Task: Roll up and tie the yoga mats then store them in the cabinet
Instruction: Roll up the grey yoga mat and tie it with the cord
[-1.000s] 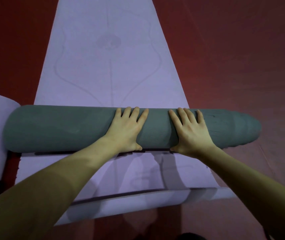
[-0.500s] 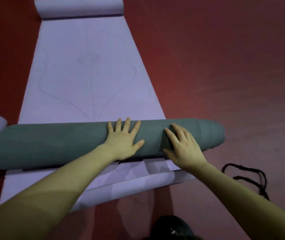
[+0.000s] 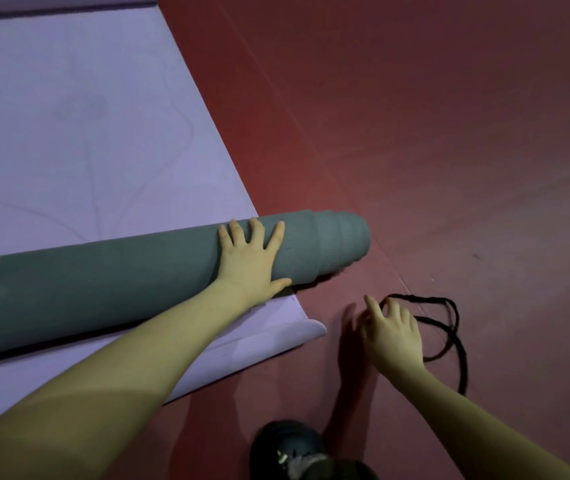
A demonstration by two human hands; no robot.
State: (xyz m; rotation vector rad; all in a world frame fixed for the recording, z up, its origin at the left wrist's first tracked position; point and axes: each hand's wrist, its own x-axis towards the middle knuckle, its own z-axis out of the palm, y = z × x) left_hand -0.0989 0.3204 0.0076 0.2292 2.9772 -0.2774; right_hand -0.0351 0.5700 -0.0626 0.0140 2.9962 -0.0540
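Two hands (image 3: 249,261) – one rolled mat (image 3: 103,282), one flat mat (image 3: 69,116), one cord (image 3: 446,327), one shoe (image 3: 287,445)

This looks like a yoga or exercise studio. A wide dark red floor (image 3: 432,133) with faint seam lines fills the view from twelve to five o'clock. A lilac yoga mat (image 3: 69,116) lies spread flat at ten o'clock, a rolled grey-green mat (image 3: 121,271) across it at nine, and a black tie cord (image 3: 450,327) on the floor at four.
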